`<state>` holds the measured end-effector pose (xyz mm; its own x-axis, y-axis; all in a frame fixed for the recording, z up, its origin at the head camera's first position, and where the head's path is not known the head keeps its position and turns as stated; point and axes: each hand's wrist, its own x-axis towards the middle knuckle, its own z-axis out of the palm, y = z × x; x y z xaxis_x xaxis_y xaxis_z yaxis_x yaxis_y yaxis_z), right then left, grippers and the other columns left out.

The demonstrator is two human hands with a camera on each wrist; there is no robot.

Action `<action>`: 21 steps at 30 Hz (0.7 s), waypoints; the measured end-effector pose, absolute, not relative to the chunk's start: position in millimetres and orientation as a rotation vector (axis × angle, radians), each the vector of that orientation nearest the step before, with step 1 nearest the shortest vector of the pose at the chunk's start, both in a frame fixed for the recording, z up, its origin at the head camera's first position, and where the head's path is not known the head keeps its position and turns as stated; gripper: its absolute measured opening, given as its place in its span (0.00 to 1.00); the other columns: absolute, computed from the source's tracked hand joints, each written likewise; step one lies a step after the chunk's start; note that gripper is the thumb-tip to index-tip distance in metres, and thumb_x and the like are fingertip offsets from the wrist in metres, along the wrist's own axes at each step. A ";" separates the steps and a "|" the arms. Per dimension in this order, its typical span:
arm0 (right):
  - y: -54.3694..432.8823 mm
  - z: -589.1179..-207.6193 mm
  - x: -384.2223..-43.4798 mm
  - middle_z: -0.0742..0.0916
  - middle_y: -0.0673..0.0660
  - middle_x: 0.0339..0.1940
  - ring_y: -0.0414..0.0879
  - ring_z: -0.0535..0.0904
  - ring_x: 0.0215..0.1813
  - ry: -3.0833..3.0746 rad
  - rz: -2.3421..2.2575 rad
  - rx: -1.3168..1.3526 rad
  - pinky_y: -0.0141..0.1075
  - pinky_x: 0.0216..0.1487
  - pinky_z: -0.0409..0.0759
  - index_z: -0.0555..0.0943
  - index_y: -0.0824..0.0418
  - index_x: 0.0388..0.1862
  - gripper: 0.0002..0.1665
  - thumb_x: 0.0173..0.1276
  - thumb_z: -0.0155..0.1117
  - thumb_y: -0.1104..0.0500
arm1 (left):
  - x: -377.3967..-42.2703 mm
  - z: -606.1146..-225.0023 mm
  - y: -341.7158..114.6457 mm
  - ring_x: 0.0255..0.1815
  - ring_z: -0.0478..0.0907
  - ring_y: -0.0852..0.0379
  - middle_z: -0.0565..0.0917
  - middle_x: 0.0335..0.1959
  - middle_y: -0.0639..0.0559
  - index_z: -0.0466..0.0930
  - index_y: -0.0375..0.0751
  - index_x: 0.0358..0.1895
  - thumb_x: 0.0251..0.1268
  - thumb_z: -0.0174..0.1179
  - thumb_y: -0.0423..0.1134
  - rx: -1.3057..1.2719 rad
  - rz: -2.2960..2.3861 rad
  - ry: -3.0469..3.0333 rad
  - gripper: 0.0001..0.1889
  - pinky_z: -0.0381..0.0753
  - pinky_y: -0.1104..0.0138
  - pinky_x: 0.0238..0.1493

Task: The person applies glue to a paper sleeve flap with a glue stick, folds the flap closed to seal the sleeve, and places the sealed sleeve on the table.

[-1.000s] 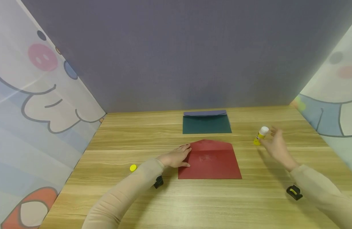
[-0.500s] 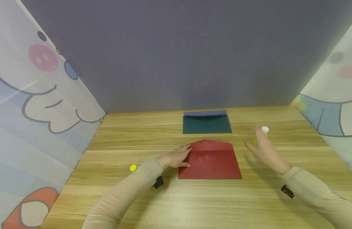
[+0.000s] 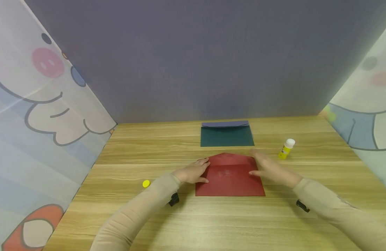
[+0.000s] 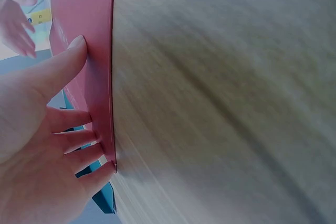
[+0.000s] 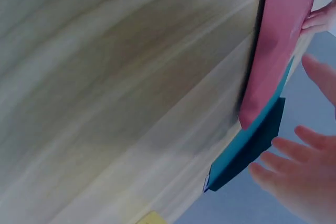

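A red envelope (image 3: 230,181) lies with its pointed flap unfolded away from me, a pale smudge near its middle. My left hand (image 3: 193,172) rests on its left side, fingers straight and thumb spread; in the left wrist view the fingertips (image 4: 94,135) touch the red paper. Over the envelope's right edge hovers my right hand (image 3: 271,169), fingers extended and holding nothing. In the right wrist view its fingers (image 5: 294,150) are spread apart, off to the side of the red envelope (image 5: 278,40).
A yellow glue stick (image 3: 286,149) with a white end stands to the right. Behind the red envelope lies a dark green envelope (image 3: 227,136) with a purple-blue flap strip. A yellow cap (image 3: 146,183) sits left of my left forearm. A grey panel (image 3: 212,62) closes the back.
My right hand has left the glue stick, which stays standing, and has travelled left to the red envelope's right edge. My left hand has stayed in place.
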<state>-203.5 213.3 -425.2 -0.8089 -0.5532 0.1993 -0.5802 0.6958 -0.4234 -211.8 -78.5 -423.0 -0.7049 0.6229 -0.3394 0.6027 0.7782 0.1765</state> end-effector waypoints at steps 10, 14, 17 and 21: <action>210.6 -434.3 -205.4 0.68 0.75 0.57 0.69 0.62 0.58 -2.933 0.579 1.030 0.58 0.54 0.64 0.61 0.76 0.59 0.46 0.46 0.72 0.56 | -211.4 -422.3 -77.9 0.68 0.47 0.47 0.50 0.68 0.42 0.52 0.32 0.66 0.59 0.54 0.50 0.940 0.079 2.607 0.37 0.51 0.61 0.66; 209.8 -432.5 -206.3 0.68 0.75 0.56 0.69 0.62 0.57 -2.963 0.605 1.013 0.58 0.54 0.64 0.60 0.78 0.58 0.47 0.46 0.72 0.56 | -210.9 -422.5 -78.1 0.68 0.47 0.47 0.49 0.69 0.42 0.52 0.33 0.66 0.58 0.56 0.50 0.926 0.104 2.622 0.38 0.51 0.61 0.66; 209.5 -432.5 -208.3 0.68 0.76 0.56 0.70 0.63 0.57 -2.984 0.627 1.006 0.58 0.54 0.64 0.60 0.79 0.58 0.47 0.46 0.72 0.57 | -210.5 -423.8 -78.7 0.68 0.46 0.47 0.48 0.69 0.41 0.51 0.34 0.67 0.57 0.57 0.51 0.895 0.128 2.646 0.39 0.51 0.59 0.66; 208.9 -433.6 -210.7 0.68 0.76 0.56 0.69 0.63 0.57 -3.003 0.650 0.998 0.57 0.54 0.64 0.59 0.79 0.58 0.48 0.45 0.72 0.57 | -209.4 -423.5 -79.0 0.68 0.45 0.45 0.48 0.68 0.38 0.47 0.36 0.68 0.54 0.58 0.53 0.842 0.141 2.685 0.43 0.49 0.56 0.66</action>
